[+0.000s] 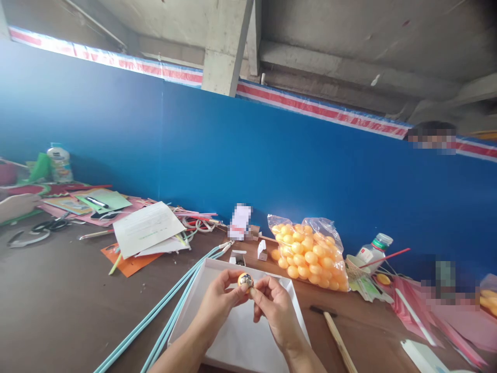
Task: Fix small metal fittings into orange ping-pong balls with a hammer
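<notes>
My left hand (217, 299) has its thumb and forefinger closed around a small orange ball (245, 280) with a shiny silver patch, held up above the white tray (240, 339) on the worktop (66, 305). The fingers of my right hand (274, 303) are drawn in at the ball's right edge; whether they grip it or something smaller there, I cannot tell. I judge it light, with a thin, stiff shell that might dent under a hard squeeze, and the silver looks slick. The orange sides should give the surer hold, pinched gently from opposite sides with fingertips.
</notes>
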Available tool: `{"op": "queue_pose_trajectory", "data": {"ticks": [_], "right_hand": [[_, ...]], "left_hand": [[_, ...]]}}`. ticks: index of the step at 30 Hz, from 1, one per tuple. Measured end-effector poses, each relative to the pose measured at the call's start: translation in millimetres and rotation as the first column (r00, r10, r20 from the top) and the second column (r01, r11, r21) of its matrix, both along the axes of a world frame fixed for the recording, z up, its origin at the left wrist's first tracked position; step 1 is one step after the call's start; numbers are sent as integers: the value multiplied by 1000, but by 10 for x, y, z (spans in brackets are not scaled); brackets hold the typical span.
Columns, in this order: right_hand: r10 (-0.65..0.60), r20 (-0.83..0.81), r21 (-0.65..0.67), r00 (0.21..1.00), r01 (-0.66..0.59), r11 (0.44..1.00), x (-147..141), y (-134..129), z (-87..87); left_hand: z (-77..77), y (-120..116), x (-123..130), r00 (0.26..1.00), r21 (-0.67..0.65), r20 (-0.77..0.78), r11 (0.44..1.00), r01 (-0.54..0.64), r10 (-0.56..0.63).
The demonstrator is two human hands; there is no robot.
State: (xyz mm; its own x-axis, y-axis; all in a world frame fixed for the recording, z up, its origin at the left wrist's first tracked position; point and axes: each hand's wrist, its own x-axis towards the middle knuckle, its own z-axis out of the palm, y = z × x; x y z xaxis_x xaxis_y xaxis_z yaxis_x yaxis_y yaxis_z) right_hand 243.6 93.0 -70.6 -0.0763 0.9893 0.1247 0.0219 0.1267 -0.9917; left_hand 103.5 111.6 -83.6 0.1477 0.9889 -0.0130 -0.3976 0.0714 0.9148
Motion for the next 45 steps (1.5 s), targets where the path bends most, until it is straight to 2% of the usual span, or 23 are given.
{"op": "queue_pose_trajectory", "data": {"ticks": [21, 28, 33, 38, 45], "right_hand": [[5, -13, -51, 1000, -5, 999, -33, -5, 28], [-35, 4, -32, 999, 35, 999, -67, 3, 37], [0, -49, -29, 999, -1, 1000, -44, -4, -7], [7, -90, -31, 996, -10, 999, -29, 16, -65], [-25, 0, -7, 1000, 25, 1000, -85, -11, 8]], "left_hand": [[6, -5, 7, 1000, -6, -10, 1000, 1, -1], [28, -21, 0, 997, -51, 70, 998, 39, -35], [97, -56, -42, 984, -123, 155, 987, 103, -83], [91, -48, -48, 965, -167, 240, 975, 148, -106], [81, -49, -37, 967, -171, 231, 974, 147, -106]]}}
